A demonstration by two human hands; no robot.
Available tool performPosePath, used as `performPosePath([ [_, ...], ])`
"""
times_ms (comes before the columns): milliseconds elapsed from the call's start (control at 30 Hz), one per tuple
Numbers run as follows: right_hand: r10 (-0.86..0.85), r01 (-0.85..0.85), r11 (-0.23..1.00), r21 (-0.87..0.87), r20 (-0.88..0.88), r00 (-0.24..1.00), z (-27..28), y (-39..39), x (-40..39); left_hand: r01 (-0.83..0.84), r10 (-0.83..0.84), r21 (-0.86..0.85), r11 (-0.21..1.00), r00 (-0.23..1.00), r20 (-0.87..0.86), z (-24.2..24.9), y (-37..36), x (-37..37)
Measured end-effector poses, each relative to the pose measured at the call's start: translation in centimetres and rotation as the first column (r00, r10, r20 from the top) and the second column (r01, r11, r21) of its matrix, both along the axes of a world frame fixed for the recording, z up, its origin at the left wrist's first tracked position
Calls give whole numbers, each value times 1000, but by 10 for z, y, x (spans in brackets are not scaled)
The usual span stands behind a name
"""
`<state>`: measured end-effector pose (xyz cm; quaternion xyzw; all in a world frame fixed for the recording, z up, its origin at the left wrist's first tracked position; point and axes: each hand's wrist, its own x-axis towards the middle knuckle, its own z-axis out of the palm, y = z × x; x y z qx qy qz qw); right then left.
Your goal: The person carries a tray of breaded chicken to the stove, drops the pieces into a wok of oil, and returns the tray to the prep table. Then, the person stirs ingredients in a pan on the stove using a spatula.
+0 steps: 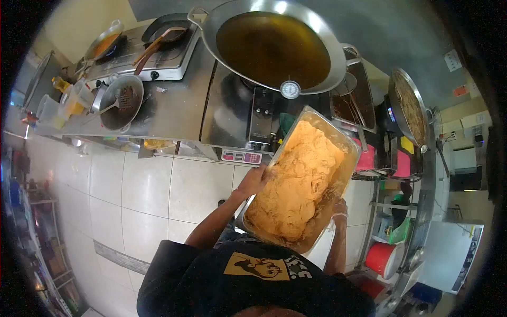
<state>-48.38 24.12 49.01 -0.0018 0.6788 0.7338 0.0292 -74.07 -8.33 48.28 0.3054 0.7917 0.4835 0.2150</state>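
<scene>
A rectangular pan (346,157) of orange-brown powder (303,177) is held in front of my body, angled with its far end to the upper right. The powder is heaped and clumpy, thinner along the right side. My left hand (253,180) grips the pan's left long side, its fingers partly hidden by the wall. On the opposite side, nearer my body, my right hand (339,210) is closed on the edge. Past the pan's far end stands a large wok (208,39) of dark oil (272,47), with a dial thermometer (290,90) at its near rim.
A digital scale (241,157) sits at the counter's front edge. To the left are a two-burner stove (182,63), a frying pan (166,26) and a small wok (120,100) with a spatula. Another large wok (409,105) and shelves with a red pot (380,259) stand right.
</scene>
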Motion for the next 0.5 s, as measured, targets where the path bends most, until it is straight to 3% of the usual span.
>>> performPosePath([
  [33, 149, -205, 847, 491, 151, 977, 3, 2, 0, -61, 61, -6, 998, 993, 99, 8, 1, 2],
  [67, 275, -395, 530, 751, 288, 917, 8, 3, 0, -63, 64, -16, 998, 994, 89, 11, 4, 7],
  [100, 87, -496, 259, 829, 491, 867, 9, -2, -2, -128, 127, 19, 992, 991, 37, 12, 6, 15],
  [133, -160, -606, -19, 795, 596, 787, 12, -9, -10, -191, 193, 66, 979, 981, -20, 15, 11, 18],
  [167, -429, -717, -252, 650, 589, 685, 15, -17, -18, -204, 204, 71, 976, 979, 10, 28, 11, 20],
  [200, -670, -817, -400, 416, 475, 570, 19, -26, -22, -207, 208, 70, 976, 978, -3, 27, 13, 23],
  [267, -844, -889, -437, 136, 281, 457, 35, -38, -21, -215, 221, -60, 975, 969, 113, 22, 7, 38],
  [400, -851, -950, -235, 204, 430, 302, 80, -60, -17, -285, 291, -57, 957, 942, 170, 49, -8, 68],
  [500, -809, -897, -298, 327, 412, 419, 112, -89, -14, -336, 336, -16, 942, 935, 111, 37, -29, 82],
])
